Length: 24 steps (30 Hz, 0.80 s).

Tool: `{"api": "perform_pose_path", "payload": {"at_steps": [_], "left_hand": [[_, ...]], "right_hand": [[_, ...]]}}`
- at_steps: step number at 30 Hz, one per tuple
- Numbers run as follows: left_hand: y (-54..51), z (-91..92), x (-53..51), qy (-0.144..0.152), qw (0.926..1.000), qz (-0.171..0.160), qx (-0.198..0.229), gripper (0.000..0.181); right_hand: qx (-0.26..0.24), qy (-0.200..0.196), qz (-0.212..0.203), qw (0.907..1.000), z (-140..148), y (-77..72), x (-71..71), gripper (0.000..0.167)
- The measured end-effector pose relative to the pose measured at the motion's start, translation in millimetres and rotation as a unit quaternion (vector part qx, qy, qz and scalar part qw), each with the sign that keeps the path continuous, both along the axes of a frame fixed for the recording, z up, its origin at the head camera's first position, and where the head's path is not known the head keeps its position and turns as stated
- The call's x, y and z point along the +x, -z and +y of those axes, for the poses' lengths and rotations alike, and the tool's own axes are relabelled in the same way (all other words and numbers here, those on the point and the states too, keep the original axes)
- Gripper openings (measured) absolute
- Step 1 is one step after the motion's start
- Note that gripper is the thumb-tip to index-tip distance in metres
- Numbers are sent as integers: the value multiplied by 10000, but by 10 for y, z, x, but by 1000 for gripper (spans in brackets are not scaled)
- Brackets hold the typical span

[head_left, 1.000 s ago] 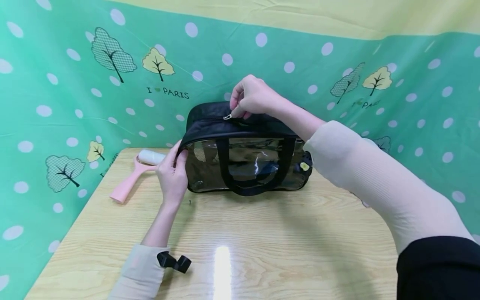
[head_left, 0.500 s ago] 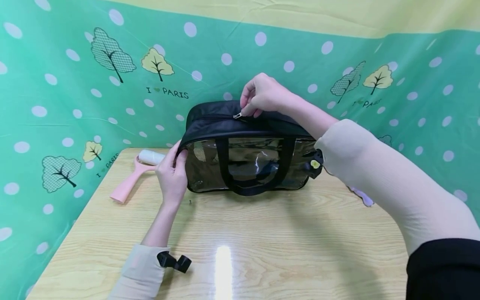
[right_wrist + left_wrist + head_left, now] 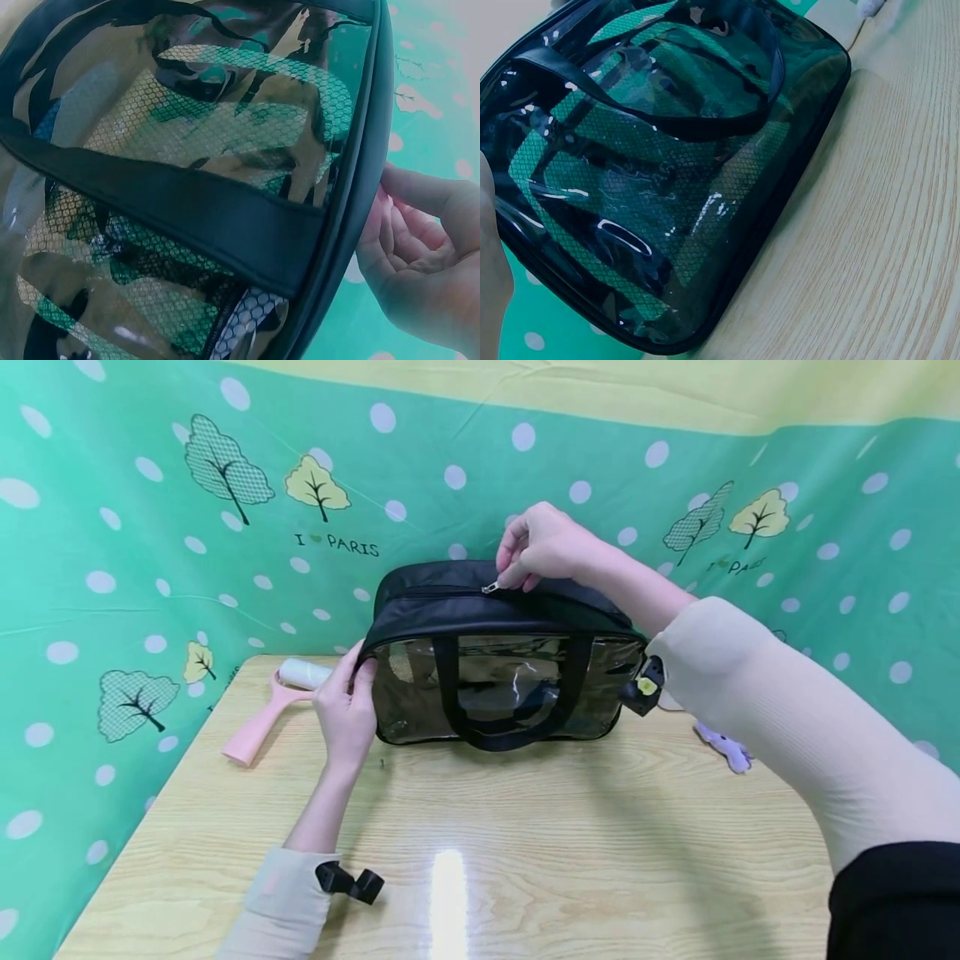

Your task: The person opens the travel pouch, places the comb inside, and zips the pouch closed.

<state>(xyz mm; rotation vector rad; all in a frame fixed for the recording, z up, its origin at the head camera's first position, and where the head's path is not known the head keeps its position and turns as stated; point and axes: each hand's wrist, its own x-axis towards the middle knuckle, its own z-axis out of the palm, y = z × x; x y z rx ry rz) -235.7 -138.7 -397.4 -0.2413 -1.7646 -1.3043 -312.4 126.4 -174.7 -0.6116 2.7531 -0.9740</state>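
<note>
A black bag with a see-through front (image 3: 495, 681) stands upright on the table, its strap handle (image 3: 504, 741) hanging down in front. My left hand (image 3: 347, 714) grips the bag's upper left corner between thumb and fingers. Above the bag's top, my right hand (image 3: 551, 547) pinches the metal zipper pull (image 3: 491, 587), about midway along the top. To the left of the pull the zipper line looks closed; to the right the forearm partly covers it. In the right wrist view the bag's top edge hides the pull and the right fingertips.
A pink-handled lint roller (image 3: 262, 718) lies left of the bag, near the left hand. A small purple item (image 3: 724, 747) lies to the right, partly under the right arm. Behind the wooden table (image 3: 525, 860) hangs a green dotted cloth (image 3: 420, 460).
My right hand has moved to the right along the bag's top, drawing the zipper pull with it. The left hand stays at the corner. More of the purple item shows.
</note>
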Motion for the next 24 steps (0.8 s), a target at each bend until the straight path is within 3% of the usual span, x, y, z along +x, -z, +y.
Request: {"api": "perform_pose_path", "payload": {"at_steps": [24], "left_hand": [[17,-4,2,-5,10000,53,34,29]], "right_hand": [[-1,245,-222,9995,309,-67,24,19]]}}
